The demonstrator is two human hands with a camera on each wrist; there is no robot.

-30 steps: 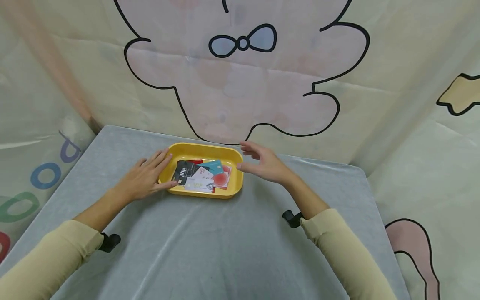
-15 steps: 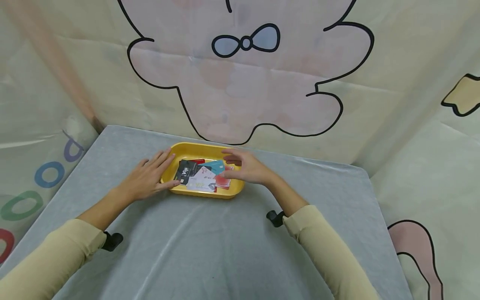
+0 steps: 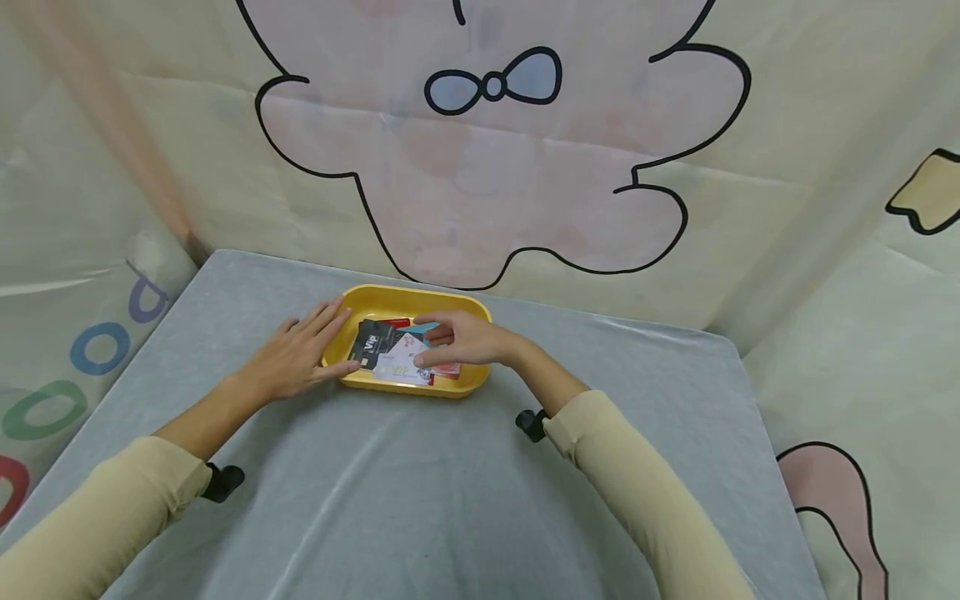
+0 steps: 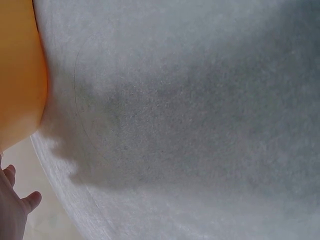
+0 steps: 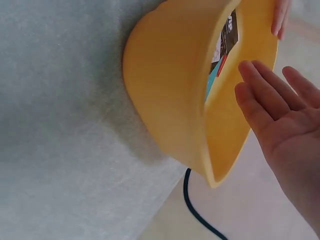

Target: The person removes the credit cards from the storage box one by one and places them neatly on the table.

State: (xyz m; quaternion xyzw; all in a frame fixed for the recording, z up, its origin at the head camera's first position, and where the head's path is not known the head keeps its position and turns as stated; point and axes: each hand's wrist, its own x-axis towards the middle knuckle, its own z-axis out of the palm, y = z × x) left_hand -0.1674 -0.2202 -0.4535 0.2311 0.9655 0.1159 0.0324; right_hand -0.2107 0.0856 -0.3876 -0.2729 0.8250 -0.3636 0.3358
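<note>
A yellow plastic tray [image 3: 390,300] holds an overlapping pile of cards: a black "Vip" card [image 3: 372,342], a white card [image 3: 393,368], a teal card [image 3: 418,328] and red ones. My left hand [image 3: 300,354] lies spread against the tray's left rim, thumb at the near corner. Over the right part of the pile hovers my right hand [image 3: 468,337], its thumb and fingers apart and partly covering the cards; no card shows between them. In the right wrist view, the right hand's fingers [image 5: 265,95] extend over the tray's opening.
A pale grey-blue cloth [image 3: 420,492] covers the table. Behind it hangs a light backdrop [image 3: 487,192] with a cartoon drawing, close to the tray's far side. Black wrist mounts [image 3: 223,483] stick out from both sleeves.
My right hand has moved left, from beside the tray's right rim to above the cards. The left hand stays at the left rim, and the tray and cards look unmoved.
</note>
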